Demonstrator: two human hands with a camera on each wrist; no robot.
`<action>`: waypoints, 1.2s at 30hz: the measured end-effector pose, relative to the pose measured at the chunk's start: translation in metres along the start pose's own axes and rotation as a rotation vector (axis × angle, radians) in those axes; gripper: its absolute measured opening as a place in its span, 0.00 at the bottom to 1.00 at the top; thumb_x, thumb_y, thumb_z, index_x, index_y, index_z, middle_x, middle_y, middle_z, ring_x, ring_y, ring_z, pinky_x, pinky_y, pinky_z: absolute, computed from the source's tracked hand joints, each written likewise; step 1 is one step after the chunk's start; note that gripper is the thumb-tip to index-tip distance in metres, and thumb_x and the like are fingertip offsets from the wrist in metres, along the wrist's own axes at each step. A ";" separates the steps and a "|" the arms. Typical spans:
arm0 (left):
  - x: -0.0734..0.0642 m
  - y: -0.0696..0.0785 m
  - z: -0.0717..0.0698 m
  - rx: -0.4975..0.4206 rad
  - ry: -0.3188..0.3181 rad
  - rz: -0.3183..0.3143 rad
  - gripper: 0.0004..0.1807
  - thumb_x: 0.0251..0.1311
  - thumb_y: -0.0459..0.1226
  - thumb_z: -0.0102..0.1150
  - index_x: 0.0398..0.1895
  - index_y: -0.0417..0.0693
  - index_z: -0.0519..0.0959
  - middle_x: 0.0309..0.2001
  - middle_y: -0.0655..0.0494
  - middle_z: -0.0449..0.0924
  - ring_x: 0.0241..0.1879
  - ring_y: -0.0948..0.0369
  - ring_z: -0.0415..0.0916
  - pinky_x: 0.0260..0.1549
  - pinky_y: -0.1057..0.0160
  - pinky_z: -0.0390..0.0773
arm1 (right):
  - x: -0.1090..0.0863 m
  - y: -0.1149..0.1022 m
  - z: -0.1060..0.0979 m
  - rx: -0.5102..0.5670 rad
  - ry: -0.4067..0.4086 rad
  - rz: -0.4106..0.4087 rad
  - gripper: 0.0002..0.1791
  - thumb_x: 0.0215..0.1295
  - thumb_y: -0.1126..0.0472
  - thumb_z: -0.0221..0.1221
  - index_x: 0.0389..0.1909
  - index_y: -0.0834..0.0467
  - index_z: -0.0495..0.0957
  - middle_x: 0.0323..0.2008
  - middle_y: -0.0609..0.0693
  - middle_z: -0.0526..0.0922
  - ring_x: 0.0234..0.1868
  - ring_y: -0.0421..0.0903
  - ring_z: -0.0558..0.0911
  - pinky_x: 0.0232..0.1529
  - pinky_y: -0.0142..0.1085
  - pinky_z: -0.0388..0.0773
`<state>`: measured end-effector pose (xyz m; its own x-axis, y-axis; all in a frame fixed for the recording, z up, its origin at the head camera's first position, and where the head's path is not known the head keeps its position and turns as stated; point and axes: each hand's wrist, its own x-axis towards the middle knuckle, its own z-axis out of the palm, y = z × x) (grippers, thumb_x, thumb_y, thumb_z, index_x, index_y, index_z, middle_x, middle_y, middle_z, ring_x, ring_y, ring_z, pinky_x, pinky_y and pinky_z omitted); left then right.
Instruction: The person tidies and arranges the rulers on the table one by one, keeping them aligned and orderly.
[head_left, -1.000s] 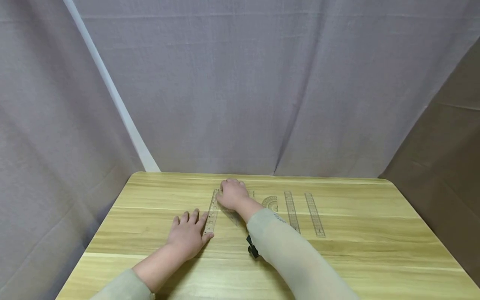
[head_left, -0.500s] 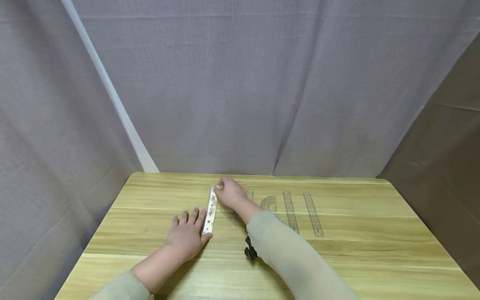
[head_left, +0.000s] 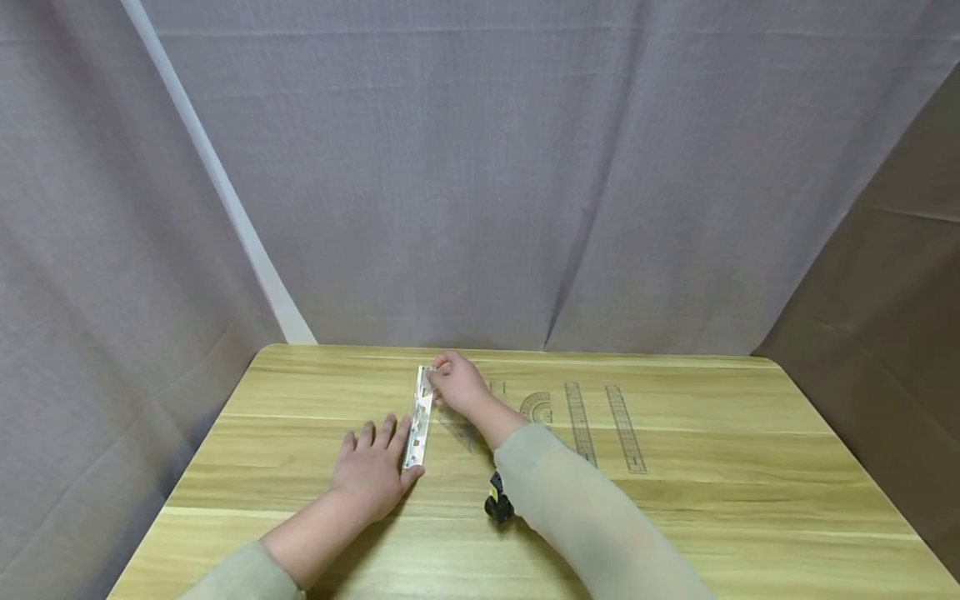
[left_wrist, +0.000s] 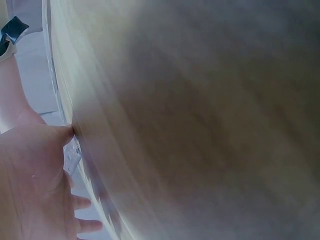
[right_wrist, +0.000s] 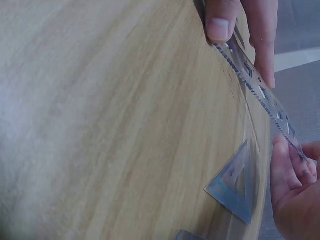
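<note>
A clear straight ruler with small cut-out shapes (head_left: 420,417) catches the light between my two hands. My right hand (head_left: 459,385) pinches its far end between thumb and fingers, and that end is tilted up off the table. My left hand (head_left: 371,471) lies flat on the wood with fingers spread, its index finger along the ruler's left edge and its thumb at the near end. The right wrist view shows the ruler (right_wrist: 262,95) slanting from the left thumb to the right fingertips. Right of it lies a clear set square (head_left: 459,433), partly behind my right hand.
Right of my right hand lie a clear protractor (head_left: 537,407) and two more clear rulers, one nearer (head_left: 581,421) and one farther right (head_left: 626,429). The forearm overlaps the protractor's lower part. Grey curtains (head_left: 420,183) stand behind the wooden table (head_left: 712,517).
The ruler's far end has risen from the table and tilted, turning from see-through to shiny. My right hand has shifted slightly left and up with it; the left hand has stayed nearly still.
</note>
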<state>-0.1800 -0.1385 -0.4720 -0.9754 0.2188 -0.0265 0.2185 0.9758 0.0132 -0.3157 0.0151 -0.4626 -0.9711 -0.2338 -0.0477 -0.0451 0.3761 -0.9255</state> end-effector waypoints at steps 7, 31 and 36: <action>-0.001 0.000 0.001 0.003 0.010 0.004 0.44 0.68 0.64 0.46 0.78 0.48 0.55 0.75 0.43 0.57 0.70 0.38 0.57 0.67 0.35 0.55 | -0.002 0.000 0.002 0.168 0.017 0.056 0.10 0.70 0.65 0.58 0.50 0.62 0.73 0.38 0.61 0.83 0.22 0.42 0.80 0.31 0.41 0.86; -0.016 -0.002 0.001 0.016 0.047 0.082 0.48 0.65 0.68 0.43 0.78 0.49 0.55 0.76 0.43 0.55 0.72 0.39 0.55 0.69 0.36 0.51 | -0.018 0.011 0.003 0.304 -0.011 0.102 0.18 0.73 0.66 0.53 0.61 0.63 0.76 0.37 0.56 0.85 0.26 0.42 0.80 0.30 0.37 0.85; -0.020 -0.001 0.004 0.019 0.091 0.100 0.49 0.63 0.70 0.44 0.78 0.47 0.56 0.75 0.43 0.57 0.71 0.40 0.57 0.70 0.37 0.51 | -0.023 0.012 0.003 0.325 -0.005 0.110 0.18 0.72 0.67 0.54 0.61 0.64 0.76 0.37 0.58 0.85 0.25 0.42 0.80 0.31 0.38 0.85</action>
<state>-0.1607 -0.1438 -0.4751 -0.9471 0.3143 0.0649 0.3145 0.9492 -0.0076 -0.2928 0.0219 -0.4736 -0.9649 -0.2122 -0.1547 0.1374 0.0941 -0.9860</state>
